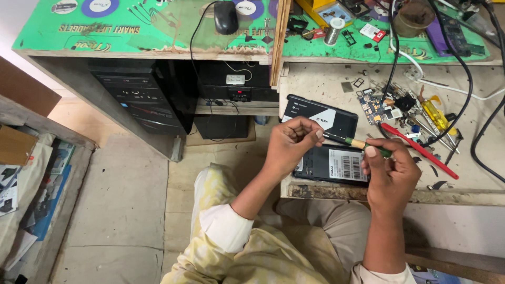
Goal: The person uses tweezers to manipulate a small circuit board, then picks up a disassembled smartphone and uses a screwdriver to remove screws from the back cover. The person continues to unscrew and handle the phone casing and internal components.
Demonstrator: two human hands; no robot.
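My left hand (291,145) and my right hand (388,169) both grip a small screwdriver (353,142) with a green and cream handle, held level between them above the workbench edge. The left fingers pinch its dark shaft end; the right fingers close on the green handle end. Under the hands lies an opened black phone body (332,165) with a white label on its battery. Just behind it rests the phone's black back cover (321,115) with a white triangle patch.
A small circuit board (372,108), a red-handled tool (421,151), a yellow screwdriver (434,114), loose parts and black cables (465,79) litter the bench to the right. A black mouse (225,17) sits on the green mat (131,26). A computer tower (139,97) stands under the desk.
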